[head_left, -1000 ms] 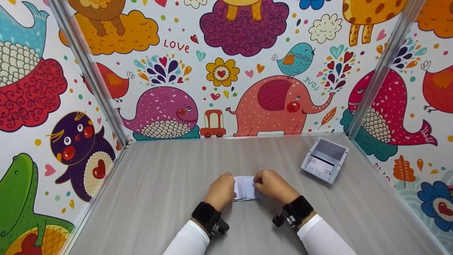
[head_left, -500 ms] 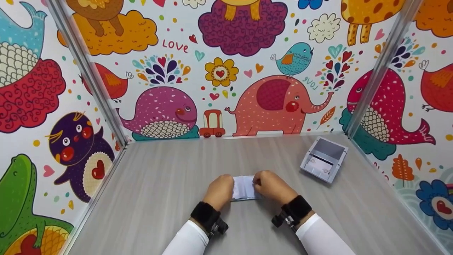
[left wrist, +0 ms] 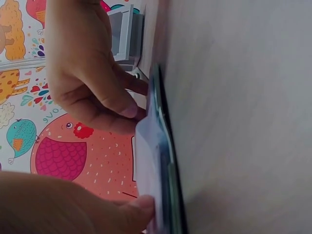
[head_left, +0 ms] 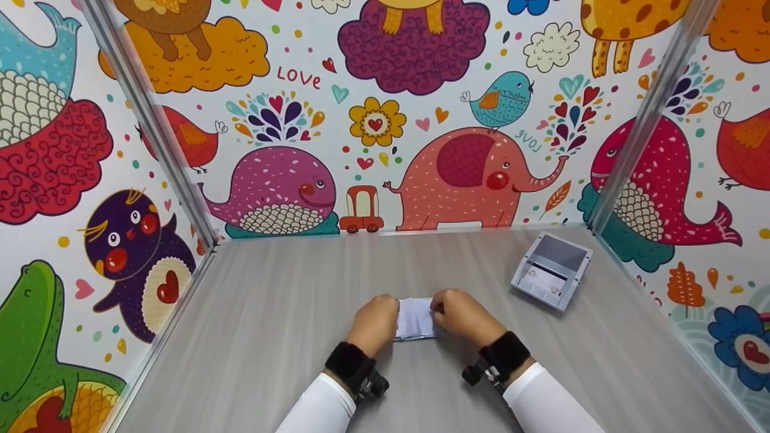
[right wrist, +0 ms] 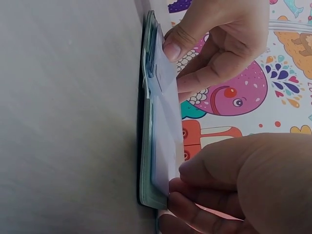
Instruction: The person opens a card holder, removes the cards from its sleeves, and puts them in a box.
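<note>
A small card holder with a green cover and pale, clear-looking sleeves lies spread open on the table. My left hand holds its left side; in the right wrist view the left thumb presses on a sleeve, with curled fingers by the far edge. On the opposite side, my right hand pinches the sleeves' edge between thumb and fingers, as the right wrist view shows near the green cover. In the left wrist view the sleeves bulge up slightly from the cover. The right fingertips are hidden in the head view.
A grey open box with a pale card inside stands at the right rear of the table. Walls printed with cartoon animals enclose the back and both sides. Metal posts mark the corners.
The left sleeve showed pinkish marks a second ago and now looks plain and pale. Both hands stay in nearly the same place on the card holder. The box has not moved.
</note>
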{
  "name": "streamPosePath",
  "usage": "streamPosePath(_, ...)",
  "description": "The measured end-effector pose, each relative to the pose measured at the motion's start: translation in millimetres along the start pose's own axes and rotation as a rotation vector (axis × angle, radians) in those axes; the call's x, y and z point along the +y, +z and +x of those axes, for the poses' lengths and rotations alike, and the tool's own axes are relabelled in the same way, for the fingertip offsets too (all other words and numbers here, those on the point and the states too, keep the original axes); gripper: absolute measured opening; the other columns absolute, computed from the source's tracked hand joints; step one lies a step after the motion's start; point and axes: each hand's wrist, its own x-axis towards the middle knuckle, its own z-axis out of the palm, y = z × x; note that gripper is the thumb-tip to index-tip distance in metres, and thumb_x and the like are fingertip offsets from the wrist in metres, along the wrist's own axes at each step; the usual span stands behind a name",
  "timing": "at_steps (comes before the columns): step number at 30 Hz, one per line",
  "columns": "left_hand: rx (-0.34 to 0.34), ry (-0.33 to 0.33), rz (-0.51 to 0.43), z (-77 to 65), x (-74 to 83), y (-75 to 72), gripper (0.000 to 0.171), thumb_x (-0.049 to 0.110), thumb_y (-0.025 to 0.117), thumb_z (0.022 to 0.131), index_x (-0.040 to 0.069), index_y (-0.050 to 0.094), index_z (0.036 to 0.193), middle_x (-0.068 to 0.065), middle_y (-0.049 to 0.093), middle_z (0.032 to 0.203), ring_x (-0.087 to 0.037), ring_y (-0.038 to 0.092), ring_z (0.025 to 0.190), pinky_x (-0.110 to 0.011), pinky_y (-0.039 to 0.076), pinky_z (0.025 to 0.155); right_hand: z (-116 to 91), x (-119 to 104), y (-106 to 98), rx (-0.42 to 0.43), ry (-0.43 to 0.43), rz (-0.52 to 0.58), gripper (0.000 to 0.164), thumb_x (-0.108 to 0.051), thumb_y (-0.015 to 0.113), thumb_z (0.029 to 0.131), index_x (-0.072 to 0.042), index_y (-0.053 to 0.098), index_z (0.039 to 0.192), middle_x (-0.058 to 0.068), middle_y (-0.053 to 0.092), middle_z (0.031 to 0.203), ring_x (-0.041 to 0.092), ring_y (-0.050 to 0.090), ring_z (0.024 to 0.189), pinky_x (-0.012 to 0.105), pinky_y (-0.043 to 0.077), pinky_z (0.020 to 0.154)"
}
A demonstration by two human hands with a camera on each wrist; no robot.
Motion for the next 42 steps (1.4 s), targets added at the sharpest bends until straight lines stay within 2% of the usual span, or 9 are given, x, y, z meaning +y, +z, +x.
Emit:
streamPosePath(2,0.019,0.013,0.021,2.1,-4.1,6.0,0.014,-0.002,0.084,0.079,0.008,0.078,0.087,-0.009,0.075,0.085,-0.029,0.074,0.077,-0.053,0.060,0.064,0.0,-0.2,0.1,-0.002,0.008,0.000,0.009,0.003,0.077,0.088,0.000,0.082,0.094,0.007,0.078,0.087,0.017,0.066,0.079,0.042,0.062,0.077)
streamPosePath(4,0.025,0.019,0.025,0.3,-0.4,0.7,0.014,-0.004,0.082,0.080,0.008,0.077,0.085,-0.008,0.074,0.083,-0.029,0.073,0.075,-0.054,0.059,0.063,0.6,-0.9,0.2,-0.004,0.016,0.002,0.008,0.003,0.077,0.089,0.000,0.082,0.095,0.008,0.078,0.088,0.018,0.067,0.080,0.043,0.062,0.079)
streamPosePath(11,0.018,-0.007,-0.011,-16.6,32.6,-51.7,0.014,-0.010,0.074,0.087,0.004,0.077,0.085,-0.012,0.076,0.085,-0.033,0.076,0.081,-0.051,0.063,0.071,2.1,-1.3,2.6,0.005,0.035,0.000,0.009,0.003,0.077,0.088,0.000,0.082,0.095,0.008,0.079,0.089,0.019,0.069,0.082,0.045,0.063,0.080)
streamPosePath(18,0.072,0.013,-0.006,-9.6,20.3,-29.0,0.019,-0.010,0.072,0.080,0.008,0.075,0.077,-0.009,0.073,0.080,-0.031,0.072,0.075,-0.053,0.059,0.066,1.3,-0.7,3.3,0.014,0.021,-0.009,0.009,0.002,0.077,0.087,0.000,0.082,0.094,0.009,0.079,0.089,0.021,0.071,0.083,0.047,0.063,0.081)
streamPosePath(25,0.016,0.004,-0.029,-15.9,37.4,-55.7,0.016,-0.007,0.078,0.082,0.007,0.077,0.076,-0.008,0.076,0.083,-0.028,0.074,0.077,-0.044,0.061,0.070,0.6,-0.6,4.3,0.041,-0.004,-0.040,0.009,0.002,0.077,0.086,-0.001,0.082,0.093,0.008,0.080,0.089,0.022,0.072,0.082,0.046,0.063,0.080)
streamPosePath(32,0.053,0.058,-0.071,-13.6,26.4,-42.8,0.013,-0.003,0.077,0.082,0.008,0.077,0.076,-0.009,0.078,0.083,-0.029,0.072,0.073,-0.047,0.059,0.067,0.7,-6.2,3.4,0.064,-0.009,-0.060,0.004,-0.001,0.078,0.087,-0.004,0.081,0.089,0.004,0.077,0.083,0.017,0.065,0.075,0.042,0.060,0.074)
streamPosePath(38,0.036,0.032,-0.031,-17.3,38.1,-58.0,0.014,-0.001,0.079,0.084,0.010,0.078,0.077,-0.009,0.079,0.084,-0.030,0.074,0.074,-0.046,0.059,0.065,1.8,-20.8,3.8,0.072,0.012,-0.023,0.008,-0.010,0.082,0.094,-0.001,0.083,0.093,0.008,0.080,0.085,0.019,0.071,0.076,0.042,0.063,0.074)
streamPosePath(41,0.049,0.051,-0.032,-14.3,32.2,-49.1,0.017,-0.001,0.079,0.085,0.011,0.075,0.074,-0.008,0.078,0.081,-0.028,0.073,0.072,-0.047,0.058,0.063,2.1,-28.4,4.8,0.049,-0.002,0.014,0.016,-0.015,0.087,0.094,0.000,0.084,0.098,0.012,0.082,0.090,0.022,0.075,0.080,0.043,0.065,0.076)
streamPosePath(42,0.063,0.061,-0.026,-11.3,26.0,-39.1,0.018,0.001,0.078,0.085,0.012,0.073,0.072,-0.007,0.077,0.079,-0.027,0.071,0.069,-0.049,0.056,0.060,1.9,-30.4,5.3,0.041,-0.013,0.025,0.019,-0.016,0.089,0.093,0.001,0.084,0.099,0.013,0.082,0.092,0.024,0.077,0.083,0.044,0.065,0.077)
